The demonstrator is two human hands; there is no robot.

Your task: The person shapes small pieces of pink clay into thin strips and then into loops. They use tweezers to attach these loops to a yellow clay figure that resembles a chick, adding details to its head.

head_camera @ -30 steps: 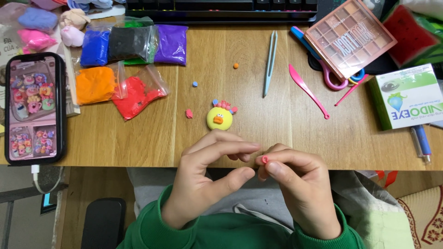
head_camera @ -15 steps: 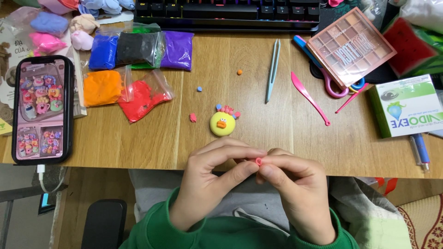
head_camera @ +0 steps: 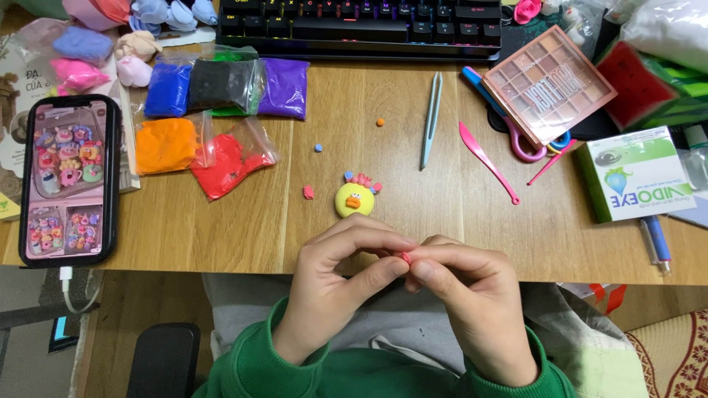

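I pinch a tiny pink clay bit (head_camera: 405,257) between the fingertips of my left hand (head_camera: 335,284) and right hand (head_camera: 472,295), both curled closed around it, at the table (head_camera: 221,236) edge. The yellow duck (head_camera: 354,199) lies just beyond my hands.

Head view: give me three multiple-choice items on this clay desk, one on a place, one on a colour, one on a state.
1. Where is the phone?
A. the desk's left edge
B. on the keyboard
C. beside the scissors

2. What colour is the clay bit pinched between the hands?
A. blue
B. red-pink
C. black

3. How is the yellow clay figure?
A. held in the left hand
B. lying untouched on the desk
C. sealed in a bag

Answers:
1 A, it lies left of the clay bags.
2 B, it shows at the fingertips of left hand and right hand.
3 B, no hand touches it.
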